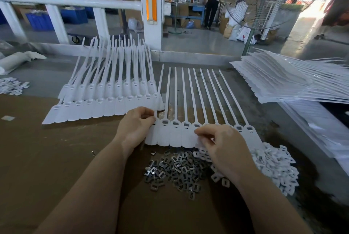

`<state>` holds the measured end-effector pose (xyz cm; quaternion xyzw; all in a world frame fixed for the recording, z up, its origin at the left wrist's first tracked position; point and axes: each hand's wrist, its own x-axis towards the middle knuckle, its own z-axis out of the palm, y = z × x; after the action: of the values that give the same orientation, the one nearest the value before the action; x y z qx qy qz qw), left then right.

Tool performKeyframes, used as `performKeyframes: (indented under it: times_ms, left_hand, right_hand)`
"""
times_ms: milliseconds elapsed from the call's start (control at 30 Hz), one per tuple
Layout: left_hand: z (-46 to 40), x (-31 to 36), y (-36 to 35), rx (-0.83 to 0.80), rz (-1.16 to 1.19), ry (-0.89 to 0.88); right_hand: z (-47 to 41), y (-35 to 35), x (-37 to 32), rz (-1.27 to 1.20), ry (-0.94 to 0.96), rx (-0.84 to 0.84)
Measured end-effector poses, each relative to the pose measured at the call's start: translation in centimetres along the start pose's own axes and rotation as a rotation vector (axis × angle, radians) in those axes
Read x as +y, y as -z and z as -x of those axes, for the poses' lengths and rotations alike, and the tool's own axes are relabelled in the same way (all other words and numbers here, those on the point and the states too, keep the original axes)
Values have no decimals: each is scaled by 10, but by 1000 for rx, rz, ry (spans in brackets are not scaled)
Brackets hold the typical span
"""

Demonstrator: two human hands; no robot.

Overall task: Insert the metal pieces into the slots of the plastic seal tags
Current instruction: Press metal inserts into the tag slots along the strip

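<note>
Progress: partial. Left hand (134,127) pinches the joined white plastic seal-tag strip (175,137); right hand (220,142) fingers curl on it, contents indiscernible. Loose grey metal pieces (173,169) remain.

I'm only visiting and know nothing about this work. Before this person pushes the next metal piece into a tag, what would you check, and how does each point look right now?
1. Row of tags lies flat on the cardboard with slots facing up: ok.
2. Left hand steadies the row's left end: ok.
3. Right hand has a metal piece pinched and ready: cannot tell, the fingertips hide it.
4. Which slots are already filled: cannot tell, too small to see, and the right hand covers some.
5. Supply of metal pieces lies close under the hands: ok.
6. Finished and fresh stacks kept off the working row: ok, the spread bundles sit to the left and the stack to the right.
</note>
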<state>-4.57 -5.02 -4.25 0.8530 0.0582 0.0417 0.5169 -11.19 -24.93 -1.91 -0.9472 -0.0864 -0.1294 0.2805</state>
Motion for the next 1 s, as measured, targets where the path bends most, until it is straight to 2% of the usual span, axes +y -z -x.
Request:
performKeyframes:
  times_ms: [300, 633, 800, 867, 933, 1000]
  left_hand:
    - [1, 2, -1, 22, -27, 9]
    - [5, 4, -3, 93, -57, -61]
    - [10, 11, -3, 194, -156, -231]
    - [16, 18, -1, 137, -37, -322]
    - [25, 28, -2, -54, 103, -390]
    - [32, 35, -5, -187, 131, -444]
  right_hand:
    - [4, 10, -3, 131, 82, -273]
    - [5, 8, -5, 115, 75, -244]
    - [1, 5, -3, 1, 44, -76]
    - [-3, 3, -5, -99, 12, 0]
    - [-6, 1, -7, -179, -20, 34]
    - [-9, -1, -9, -238, -32, 48]
